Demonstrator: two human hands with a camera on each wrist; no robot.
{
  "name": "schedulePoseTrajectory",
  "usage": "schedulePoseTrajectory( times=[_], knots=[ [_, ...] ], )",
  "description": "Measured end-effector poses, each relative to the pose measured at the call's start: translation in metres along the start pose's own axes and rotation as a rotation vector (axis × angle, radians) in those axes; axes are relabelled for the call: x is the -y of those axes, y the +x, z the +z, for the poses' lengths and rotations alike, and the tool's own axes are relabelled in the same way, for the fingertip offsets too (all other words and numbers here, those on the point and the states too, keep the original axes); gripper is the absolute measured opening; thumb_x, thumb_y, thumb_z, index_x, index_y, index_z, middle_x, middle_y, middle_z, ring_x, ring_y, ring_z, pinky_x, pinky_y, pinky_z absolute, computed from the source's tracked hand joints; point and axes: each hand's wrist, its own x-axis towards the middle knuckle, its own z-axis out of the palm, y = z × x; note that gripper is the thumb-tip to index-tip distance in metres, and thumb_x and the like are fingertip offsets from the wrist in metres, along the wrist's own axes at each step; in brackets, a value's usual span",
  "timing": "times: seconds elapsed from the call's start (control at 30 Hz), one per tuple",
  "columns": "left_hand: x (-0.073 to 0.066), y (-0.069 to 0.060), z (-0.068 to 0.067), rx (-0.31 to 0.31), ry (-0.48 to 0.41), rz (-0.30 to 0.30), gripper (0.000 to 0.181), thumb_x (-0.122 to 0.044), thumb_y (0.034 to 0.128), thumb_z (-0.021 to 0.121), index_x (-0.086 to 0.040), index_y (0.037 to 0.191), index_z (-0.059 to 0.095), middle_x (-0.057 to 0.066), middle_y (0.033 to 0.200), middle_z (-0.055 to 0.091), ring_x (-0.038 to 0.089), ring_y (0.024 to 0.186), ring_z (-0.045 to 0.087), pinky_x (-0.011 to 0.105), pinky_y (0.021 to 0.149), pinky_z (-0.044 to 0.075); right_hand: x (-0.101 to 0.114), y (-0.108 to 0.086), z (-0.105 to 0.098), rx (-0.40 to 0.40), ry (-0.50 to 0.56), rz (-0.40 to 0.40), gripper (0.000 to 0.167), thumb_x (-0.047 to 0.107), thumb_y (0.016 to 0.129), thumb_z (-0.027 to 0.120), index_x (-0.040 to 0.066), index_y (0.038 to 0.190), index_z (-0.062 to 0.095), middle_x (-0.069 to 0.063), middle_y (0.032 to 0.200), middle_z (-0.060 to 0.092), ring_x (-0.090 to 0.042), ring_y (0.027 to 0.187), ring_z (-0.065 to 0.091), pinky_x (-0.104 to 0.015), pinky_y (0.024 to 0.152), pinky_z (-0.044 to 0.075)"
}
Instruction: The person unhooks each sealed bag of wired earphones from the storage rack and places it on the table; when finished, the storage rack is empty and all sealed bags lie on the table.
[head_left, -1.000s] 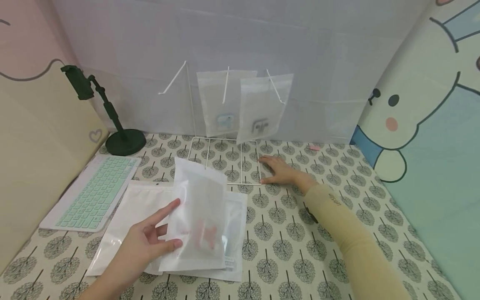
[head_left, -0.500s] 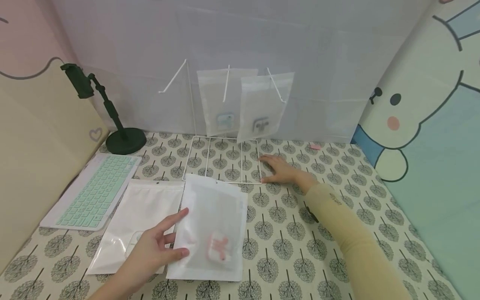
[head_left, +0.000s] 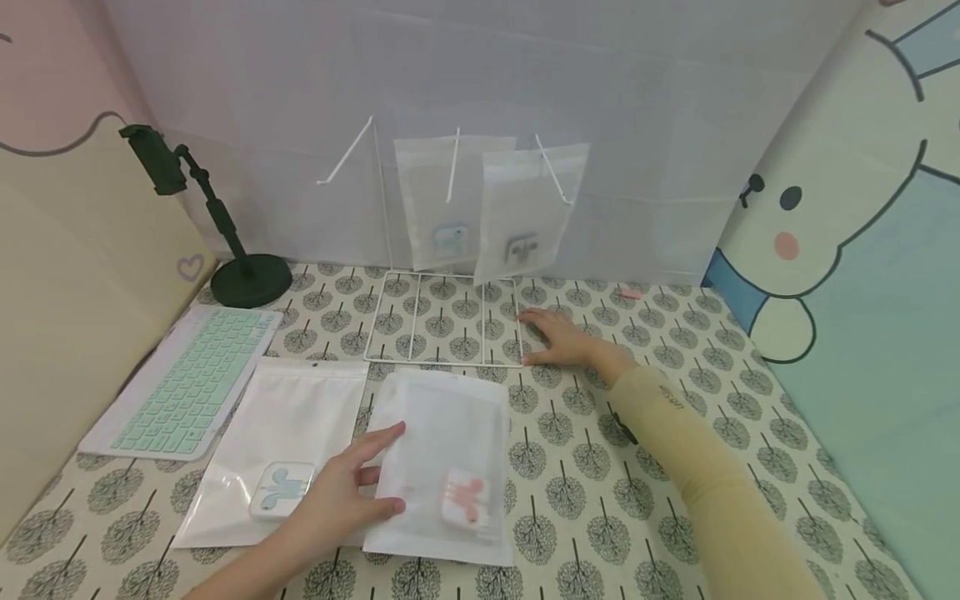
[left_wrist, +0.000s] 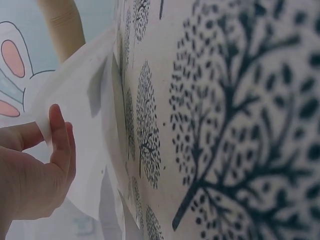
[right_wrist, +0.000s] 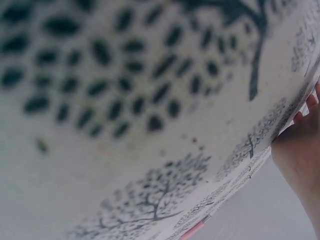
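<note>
My left hand [head_left: 333,500] pinches the left edge of a frosted white zip pouch [head_left: 431,442] between thumb and fingers. Pink earphones [head_left: 463,497] in a clear case show through its lower part. The pouch lies at the table's front, apparently over another pouch that it mostly covers. In the left wrist view, the fingers [left_wrist: 60,135] bend the pouch's edge [left_wrist: 85,150] upward. Left of this hand lies another pouch [head_left: 300,408] with pale blue earphones [head_left: 281,490]. My right hand [head_left: 558,340] rests on the tablecloth, fingers at the right side of a white wire rack [head_left: 427,362].
Two frosted pouches, one behind [head_left: 431,187] and one in front [head_left: 517,200], hang from the rack's hooks. The left hook [head_left: 347,157] holds nothing. A mint keyboard [head_left: 191,387] and a dark green phone stand [head_left: 251,282] stand left. A pink scrap [head_left: 630,293] lies back right.
My left hand has lowered the pouch with pink earphones onto the table and moved it right. The pale blue earphones have come into view. The right hand has stayed put.
</note>
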Motion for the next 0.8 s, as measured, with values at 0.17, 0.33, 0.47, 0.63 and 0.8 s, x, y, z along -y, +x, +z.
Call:
schedulePoseTrajectory(
  times=[0.17,0.33,0.47,0.63,0.8],
  knots=[
    [0.000,0.006,0.007,0.029,0.012,0.043,0.087,0.005,0.0685,0.077,-0.009,0.144,0.038,0.021,0.149,0.027,0.042,0.109,0.058,0.028,0.072,0.057,-0.001,0.001,0.000,0.005,-0.001,0.004,0.089,0.059,0.081,0.062,0.018,0.150,0.023,-0.009,0.157,0.018,-0.031,0.144,0.015,-0.052,0.116,0.006],
    [0.002,0.012,0.017,0.043,-0.001,0.025,0.087,0.007,0.0686,0.076,-0.010,0.145,0.038,0.017,0.149,0.030,0.042,0.111,0.057,0.028,0.071,0.057,0.000,0.001,0.000,0.007,-0.004,0.009,0.089,0.059,0.082,0.062,0.018,0.150,0.023,-0.009,0.157,0.017,-0.031,0.144,0.015,-0.052,0.116,0.006],
    [0.003,0.016,0.026,0.039,-0.002,0.015,0.087,0.007,0.0673,0.077,-0.011,0.144,0.039,0.018,0.149,0.030,0.042,0.110,0.058,0.028,0.070,0.058,0.001,0.000,-0.001,0.003,0.005,0.003,0.090,0.059,0.081,0.062,0.017,0.150,0.023,-0.009,0.157,0.018,-0.032,0.143,0.016,-0.053,0.116,0.006],
    [0.002,0.024,0.038,0.065,-0.016,0.014,0.089,0.006,0.0672,0.077,-0.010,0.145,0.037,0.021,0.150,0.026,0.041,0.109,0.059,0.029,0.069,0.058,0.001,0.001,-0.001,0.003,-0.004,0.002,0.090,0.060,0.081,0.062,0.017,0.150,0.023,-0.009,0.157,0.018,-0.031,0.144,0.016,-0.052,0.116,0.006],
    [0.001,0.034,0.051,0.104,-0.031,0.041,0.089,0.005,0.0680,0.078,-0.009,0.145,0.035,0.021,0.149,0.027,0.040,0.110,0.059,0.027,0.071,0.057,0.000,0.001,0.001,-0.006,-0.021,0.000,0.090,0.059,0.081,0.062,0.016,0.150,0.023,-0.010,0.157,0.019,-0.031,0.143,0.017,-0.053,0.116,0.007]
  ],
)
